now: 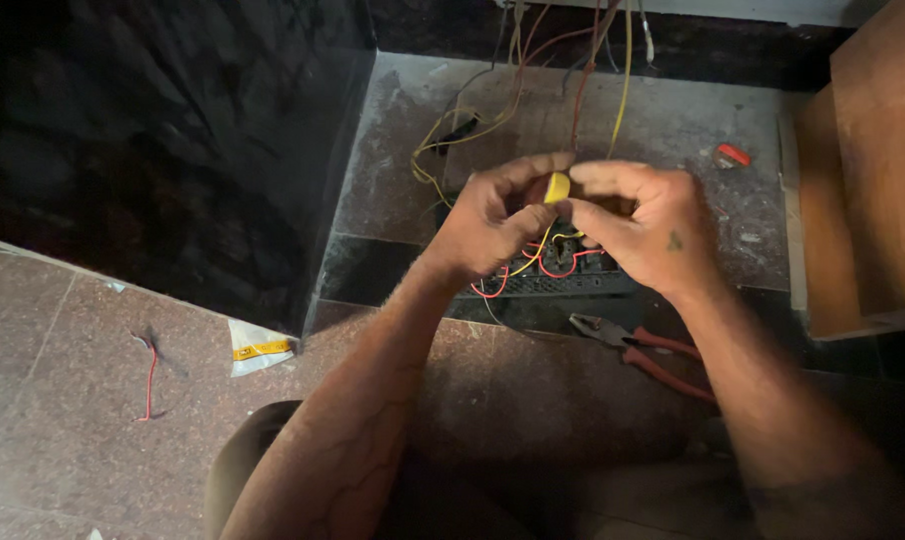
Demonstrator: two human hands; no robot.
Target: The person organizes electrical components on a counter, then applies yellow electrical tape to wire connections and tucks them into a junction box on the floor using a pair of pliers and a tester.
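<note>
There is just one view. The camera sits on the person's head and looks down and a bit forward. It is close to the work. Both arms come in from the bottom edge and meet near the middle, where the left hand (488, 222) and the right hand (645, 225) come together. The picture looks onto a stone floor (63, 370) at the bottom and left, and onto a low grey step (673, 125) farther up. A dark wall (163, 130) fills the top left. A wooden box (878, 170) stands at the right edge. With only one camera, no part is shared with another view.
</note>
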